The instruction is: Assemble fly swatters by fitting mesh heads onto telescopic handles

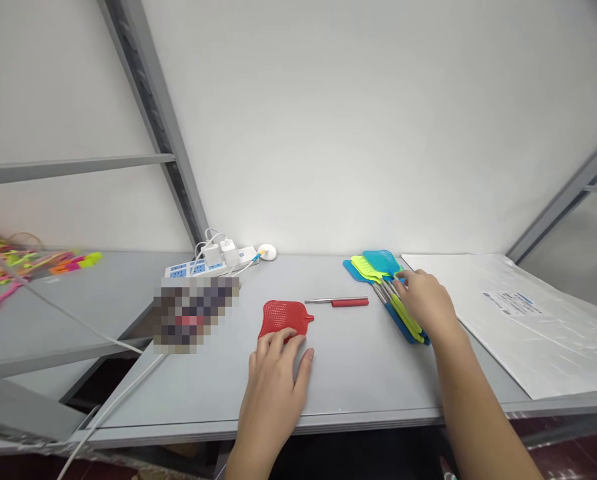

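Red swatter head (284,315), left hand (276,368) loosely spread at its edge, right hand (428,300) at stacked swatters (398,322), grip unclear

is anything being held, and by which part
Left hand is over the red swatter head's near edge, no grip visible; right hand is at the stacked swatters' necks, grip unclear.

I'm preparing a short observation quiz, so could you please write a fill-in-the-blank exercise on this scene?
1. The left hand has fingers over the near edge of a swatter head coloured ____.
2. The right hand is at a bunch of swatters whose heads are yellow-green and ____.
3. In the picture, the loose handle lies to the ____ of the separate swatter head.
4. The power strip lies to its ____.

Missing words: red; blue; right; left.
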Available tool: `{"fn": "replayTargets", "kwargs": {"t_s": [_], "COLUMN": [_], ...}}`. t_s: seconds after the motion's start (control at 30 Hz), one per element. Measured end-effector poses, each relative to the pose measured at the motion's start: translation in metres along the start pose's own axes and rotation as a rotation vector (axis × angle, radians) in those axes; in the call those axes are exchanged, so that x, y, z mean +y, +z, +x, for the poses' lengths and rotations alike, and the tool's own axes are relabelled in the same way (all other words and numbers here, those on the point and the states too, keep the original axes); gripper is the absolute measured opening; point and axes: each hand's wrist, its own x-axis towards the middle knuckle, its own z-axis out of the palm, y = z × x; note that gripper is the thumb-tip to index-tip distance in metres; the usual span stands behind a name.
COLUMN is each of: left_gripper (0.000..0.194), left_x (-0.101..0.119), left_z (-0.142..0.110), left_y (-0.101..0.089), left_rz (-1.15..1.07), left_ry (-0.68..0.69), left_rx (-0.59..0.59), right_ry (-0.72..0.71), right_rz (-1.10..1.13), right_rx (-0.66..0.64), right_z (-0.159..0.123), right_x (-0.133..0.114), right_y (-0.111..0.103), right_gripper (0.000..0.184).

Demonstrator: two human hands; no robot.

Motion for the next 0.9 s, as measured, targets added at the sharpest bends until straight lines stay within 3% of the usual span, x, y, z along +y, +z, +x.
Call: {"fn": "replayTargets", "kwargs": {"t_s": [0.23, 0.33, 0.47, 0.6, 0.73, 0.83, 0.9], "left_gripper": [0.027, 0.027, 0.028, 0.028, 0.028, 0.028, 0.028], "left_x": [0.002, 0.003, 0.003, 0.002, 0.002, 0.001, 0.001], "left_z": [-0.004, -0.006, -0.006, -0.005, -0.003, -0.002, -0.001], "left_y": [-0.002, -0.004, -0.005, -0.003, -0.003, -0.002, -0.001], "left_rz": [-0.017, -0.019, -0.024, -0.019, -0.009, 0.001, 0.014], "left_ry": [0.007, 0.011, 0.014, 0.006, 0.006, 0.001, -0.002], "left_rx": [0.016, 0.018, 0.027, 0.025, 0.011, 0.002, 0.015], "right_ry": [-0.437, -0.518, -0.528, -0.406, -0.079, 0.114, 0.149], "right_rz": [0.036, 0.036, 0.061, 0.095, 0.021, -0.039, -0.043], "right_rx": [-0.316, -0.397, -0.409, -0.314, -0.17, -0.193, -0.256], "right_z": [0.009, 0.01, 0.009, 0.012, 0.021, 0.025, 0.027], "right_x": [-0.068, -0.077, -0.075, -0.044, 0.02, 0.064, 0.08], "right_y": [0.008, 0.02, 0.025, 0.013, 0.003, 0.007, 0.014], "right_gripper": [0.028, 0.026, 0.028, 0.033, 0.04, 0.043, 0.043]}}
